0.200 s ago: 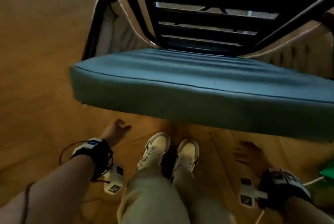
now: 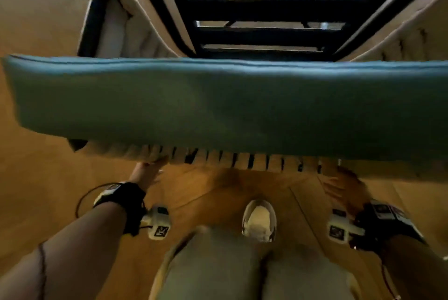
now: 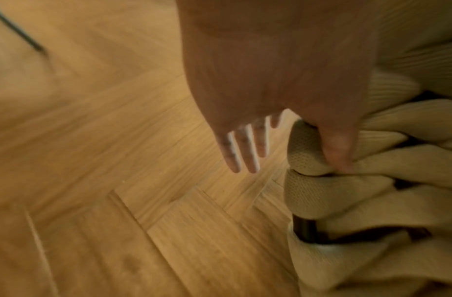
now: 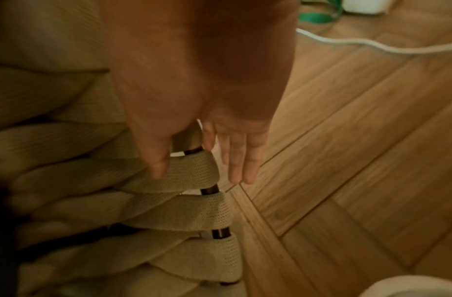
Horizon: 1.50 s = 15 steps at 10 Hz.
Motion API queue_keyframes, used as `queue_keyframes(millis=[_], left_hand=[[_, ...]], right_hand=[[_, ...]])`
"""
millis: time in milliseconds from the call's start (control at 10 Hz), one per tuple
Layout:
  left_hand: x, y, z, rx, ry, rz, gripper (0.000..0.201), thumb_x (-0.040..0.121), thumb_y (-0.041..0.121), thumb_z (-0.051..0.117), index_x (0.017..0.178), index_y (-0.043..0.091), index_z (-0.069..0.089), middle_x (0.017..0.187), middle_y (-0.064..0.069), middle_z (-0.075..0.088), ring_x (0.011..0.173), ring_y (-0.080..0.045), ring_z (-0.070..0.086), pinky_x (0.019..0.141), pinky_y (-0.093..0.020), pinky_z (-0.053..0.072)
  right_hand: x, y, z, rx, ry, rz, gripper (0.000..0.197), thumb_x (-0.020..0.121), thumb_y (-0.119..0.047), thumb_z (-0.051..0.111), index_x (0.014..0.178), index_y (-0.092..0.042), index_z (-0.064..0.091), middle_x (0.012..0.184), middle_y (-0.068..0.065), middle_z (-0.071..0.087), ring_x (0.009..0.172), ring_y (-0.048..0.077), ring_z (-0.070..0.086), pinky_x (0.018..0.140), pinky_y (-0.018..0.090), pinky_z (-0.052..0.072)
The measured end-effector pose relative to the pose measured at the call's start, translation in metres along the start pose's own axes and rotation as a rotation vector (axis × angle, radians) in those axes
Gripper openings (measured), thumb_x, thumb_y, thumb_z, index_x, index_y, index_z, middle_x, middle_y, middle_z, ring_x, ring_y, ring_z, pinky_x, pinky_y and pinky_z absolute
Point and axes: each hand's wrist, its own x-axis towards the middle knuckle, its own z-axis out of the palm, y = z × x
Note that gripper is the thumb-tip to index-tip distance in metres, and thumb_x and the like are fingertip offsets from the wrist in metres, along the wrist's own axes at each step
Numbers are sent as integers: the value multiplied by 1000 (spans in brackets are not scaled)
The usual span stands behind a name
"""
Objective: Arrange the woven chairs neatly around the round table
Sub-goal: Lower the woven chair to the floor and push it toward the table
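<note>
I look down on a woven chair from behind. Its beige woven top rail (image 2: 242,159) runs under a thick teal cushion (image 2: 218,105). Beyond the cushion, a dark slatted frame (image 2: 266,8) sits between the woven sides (image 2: 121,28). My left hand (image 2: 148,173) meets the rail's left part. In the left wrist view, that left hand (image 3: 291,152) has its thumb (image 3: 336,148) pressed on a woven band (image 3: 321,191), with its fingers straight on the outer side. My right hand (image 2: 344,185) is at the rail's right part. That right hand (image 4: 199,170) straddles the woven rail (image 4: 194,205), fingers straight.
Herringbone wood floor (image 2: 218,190) lies under me, and one pale shoe (image 2: 259,219) shows between my arms. On the floor to the right lie a white cable (image 4: 372,44) and a green item (image 4: 318,16). Open floor stretches to the left (image 3: 118,160).
Both hands have risen from below the cushion to the woven top rail. The cushion now fills more of the view, and the rail has come into sight.
</note>
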Motion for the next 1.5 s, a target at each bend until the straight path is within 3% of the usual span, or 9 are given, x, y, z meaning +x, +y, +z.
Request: queue_keyframes(millis=[300, 500, 600, 700, 800, 900, 1000, 1300, 1500], left_hand=[[34, -47, 27, -316, -264, 175, 25, 98, 6, 61, 121, 14, 66, 145, -25, 62, 110, -27, 68, 106, -49, 50], [47, -56, 39, -238, -323, 236, 116, 22, 70, 94, 112, 4, 63, 112, -14, 70, 97, -21, 72, 71, -23, 62], [49, -54, 48, -280, -306, 214, 85, 63, 59, 88, 121, 3, 60, 121, -17, 67, 101, -22, 70, 75, -26, 63], [54, -55, 56, -412, -292, 178, 25, 101, 20, 60, 121, 5, 64, 127, -17, 72, 113, -30, 69, 95, -43, 60], [50, -54, 61, -462, -260, 195, 17, 100, 11, 59, 113, 14, 69, 105, -7, 84, 110, -32, 71, 109, -54, 50], [42, -49, 58, -464, -216, 186, 15, 100, 11, 60, 111, 13, 70, 98, -5, 84, 108, -33, 71, 104, -52, 53], [25, -40, 48, -450, -184, 176, 15, 100, 11, 61, 112, 15, 69, 96, -5, 83, 94, -27, 79, 81, -41, 65], [-107, 10, -7, -366, -117, 114, 14, 93, 16, 68, 107, 14, 67, 102, -10, 75, 97, -33, 70, 92, -48, 56], [-234, 64, -25, -432, -30, 17, 50, 98, 22, 67, 144, 8, 56, 133, -18, 68, 120, -43, 68, 104, -59, 54]], right_hand=[[70, 37, 25, 298, 15, -193, 5, 100, -28, 51, 98, -24, 53, 154, 20, 38, 84, 14, 54, 80, 31, 48], [112, 71, 47, 269, -10, -202, 36, 84, -46, 70, 101, -18, 56, 127, 21, 62, 108, 28, 62, 87, 39, 55], [124, 75, 44, 188, 34, -198, 120, 25, -69, 89, 119, -1, 60, 79, 7, 68, 92, 30, 65, 104, 51, 45], [139, 79, 36, 175, -3, -214, 156, 7, -72, 86, 142, -8, 42, 99, 3, 58, 92, 24, 60, 97, 46, 51], [122, 73, 43, 224, -32, -220, 143, 17, -64, 89, 142, -12, 45, 114, 9, 59, 113, 30, 61, 77, 36, 52], [91, 63, 55, 342, -28, -189, 41, 76, -34, 77, 109, -15, 61, 106, 13, 59, 97, 28, 62, 67, 32, 53], [74, 63, 52, 402, -19, -147, 44, 89, -28, 70, 124, -5, 56, 112, 17, 62, 99, 27, 62, 83, 36, 54], [-75, 40, 23, 332, -20, -140, 37, 81, -41, 71, 104, -16, 56, 102, 1, 58, 89, 14, 60, 65, 26, 52], [-205, -6, -13, 292, -20, -66, 57, 69, -54, 79, 112, -18, 67, 111, 13, 74, 102, 29, 71, 89, 48, 54]])
